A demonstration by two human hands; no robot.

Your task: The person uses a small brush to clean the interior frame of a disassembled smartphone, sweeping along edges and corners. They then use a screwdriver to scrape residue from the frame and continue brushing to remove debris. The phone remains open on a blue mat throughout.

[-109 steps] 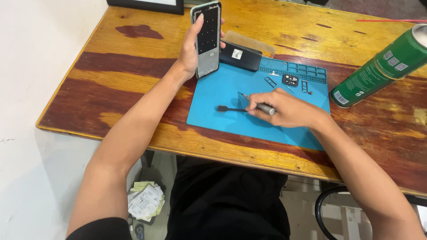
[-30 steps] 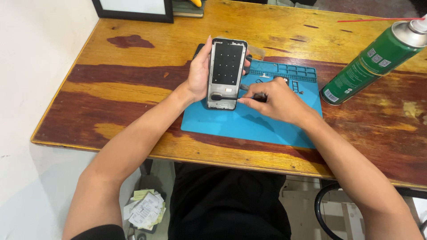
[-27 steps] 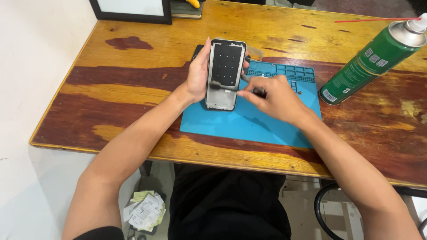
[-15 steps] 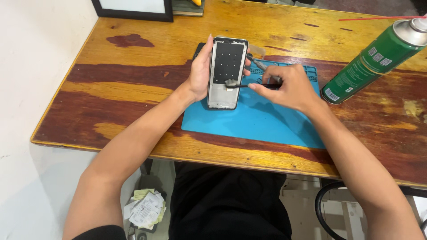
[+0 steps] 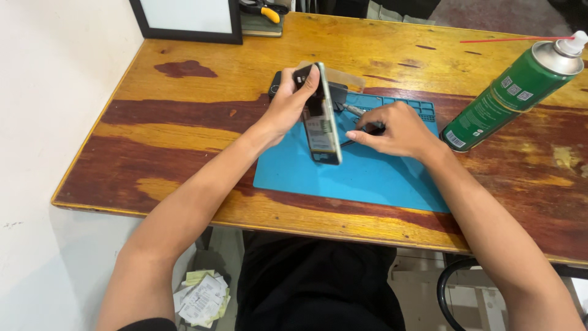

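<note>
— Worn wooden table (image 5: 184,141), blue work mat (image 5: 367,178) as landmark. Head view only. What's over the mat?

— Left hand (image 5: 288,107) above the mat's far-left corner, fingers wrapped around a keypad device (image 5: 323,119). Half a second ago its keypad faced the camera; now it is turned edge-on, inner side showing.

— Right hand?

— Right hand (image 5: 392,129) over the mat's far edge, fingers pinched shut on a thin dark tool (image 5: 355,111), just beside the device. Earlier the tool's tip lay across the keypad face; now the tip is hidden.

— Surroundings?

— Green spray can (image 5: 511,86) lies tilted right of the mat. Black-framed board (image 5: 190,18) beyond it, far left. Papers (image 5: 202,297) on the floor below.
</note>
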